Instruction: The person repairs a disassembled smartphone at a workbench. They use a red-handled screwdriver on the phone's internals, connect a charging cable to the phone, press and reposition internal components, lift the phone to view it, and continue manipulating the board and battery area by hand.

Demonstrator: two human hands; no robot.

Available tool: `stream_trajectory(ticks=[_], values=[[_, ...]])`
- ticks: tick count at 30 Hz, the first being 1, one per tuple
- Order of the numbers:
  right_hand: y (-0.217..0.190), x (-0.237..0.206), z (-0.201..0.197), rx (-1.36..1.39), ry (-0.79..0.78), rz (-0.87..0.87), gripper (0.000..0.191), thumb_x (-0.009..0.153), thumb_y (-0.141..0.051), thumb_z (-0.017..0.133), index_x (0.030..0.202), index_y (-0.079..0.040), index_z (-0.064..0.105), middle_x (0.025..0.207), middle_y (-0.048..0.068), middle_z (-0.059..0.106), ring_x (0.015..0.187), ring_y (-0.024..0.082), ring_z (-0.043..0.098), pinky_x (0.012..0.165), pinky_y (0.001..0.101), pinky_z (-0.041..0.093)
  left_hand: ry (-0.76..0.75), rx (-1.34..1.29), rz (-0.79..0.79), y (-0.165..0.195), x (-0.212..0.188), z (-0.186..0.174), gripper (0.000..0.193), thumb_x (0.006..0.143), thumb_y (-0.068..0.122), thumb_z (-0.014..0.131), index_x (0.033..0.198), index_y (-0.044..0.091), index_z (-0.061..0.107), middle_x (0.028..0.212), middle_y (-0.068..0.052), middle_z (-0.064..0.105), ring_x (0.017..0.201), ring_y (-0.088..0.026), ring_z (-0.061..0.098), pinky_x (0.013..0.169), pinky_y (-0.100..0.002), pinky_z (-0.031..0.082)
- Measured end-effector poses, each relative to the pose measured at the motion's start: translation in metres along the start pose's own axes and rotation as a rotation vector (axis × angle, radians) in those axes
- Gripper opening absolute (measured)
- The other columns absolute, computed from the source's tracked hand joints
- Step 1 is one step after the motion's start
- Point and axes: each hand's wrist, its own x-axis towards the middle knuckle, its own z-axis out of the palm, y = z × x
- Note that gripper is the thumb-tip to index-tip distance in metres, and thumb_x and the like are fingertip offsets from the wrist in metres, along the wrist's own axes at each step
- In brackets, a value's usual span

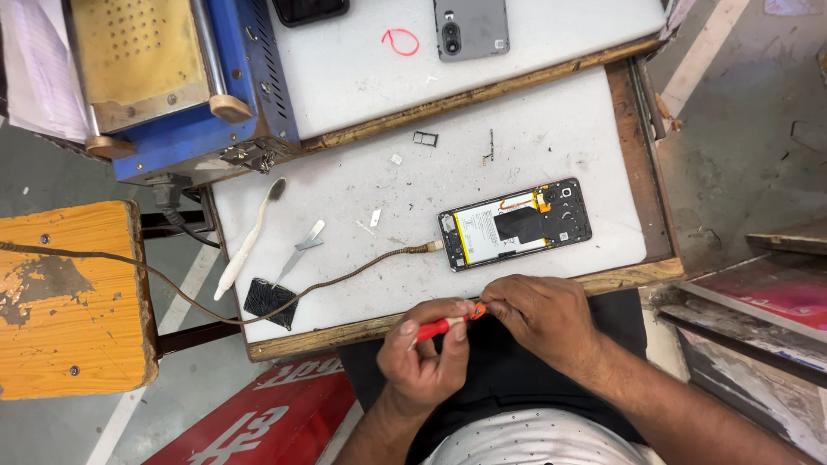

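Phone [515,224] lies on the counter [551,129] w/ back cover already off: battery, black patch, orange flex and board all exposed. Braided cable [345,277] is plugged into its left end. Small bits already out and lying loose: SIM tray [425,138], thin flex strip [489,146], a few scraps near centre. So opening looks done; internals seem mostly in place, so most inner work looks left to do.

Both hands are off the phone, just below counter edge. Left hand [424,353] has fingers wrapped shut round a red screwdriver [444,325]; right hand [544,314] pinches its orange tip end, fingers closed on it. Prob. fitting or changing the bit, can't tell for sure.

Unused at left: toothbrush [250,237], metal tweezers [301,250], black pad [270,301]. Second grey phone [470,27] sits on upper counter, by a blue machine [185,77].
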Motion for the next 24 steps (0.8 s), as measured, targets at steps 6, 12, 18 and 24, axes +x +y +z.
stream_trajectory(ticks=[6,12,18,24], values=[[0.007,-0.005,0.005,-0.018,-0.014,-0.014,0.018,0.083,-0.019,0.082,0.094,-0.010,0.071,0.083,0.000,0.076,0.070,0.016,0.075,0.055,0.0286,0.059,-0.056,0.178,0.016,-0.001,0.006,0.000,0.074,0.106,-0.002,0.062,0.160,0.022,0.018,0.111,-0.018,0.072,0.099,-0.027,0.079,0.080,-0.032,0.069],[0.012,-0.007,0.007,-0.008,-0.026,0.001,0.018,0.084,-0.019,0.082,0.094,-0.011,0.070,0.081,0.000,0.075,0.069,0.016,0.074,0.055,0.0284,0.059,-0.050,0.290,0.059,0.001,0.013,0.003,0.075,0.103,-0.003,0.065,0.157,0.020,0.018,0.110,-0.018,0.071,0.098,-0.027,0.078,0.079,-0.034,0.069],[0.012,-0.007,0.010,0.003,-0.005,0.014,0.017,0.085,-0.017,0.081,0.094,-0.009,0.068,0.081,0.001,0.075,0.070,0.015,0.075,0.055,0.0270,0.060,-0.075,0.421,0.123,0.001,0.016,0.003,0.077,0.101,-0.004,0.069,0.154,0.015,0.018,0.111,-0.017,0.070,0.099,-0.027,0.078,0.078,-0.033,0.068],[0.009,-0.004,0.007,0.018,-0.003,0.026,0.019,0.085,-0.016,0.081,0.097,-0.008,0.068,0.083,0.003,0.075,0.072,0.016,0.075,0.056,0.0270,0.061,-0.085,0.444,0.125,0.001,0.020,0.005,0.073,0.101,-0.004,0.068,0.152,0.012,0.020,0.110,-0.017,0.069,0.100,-0.028,0.078,0.080,-0.035,0.070]])
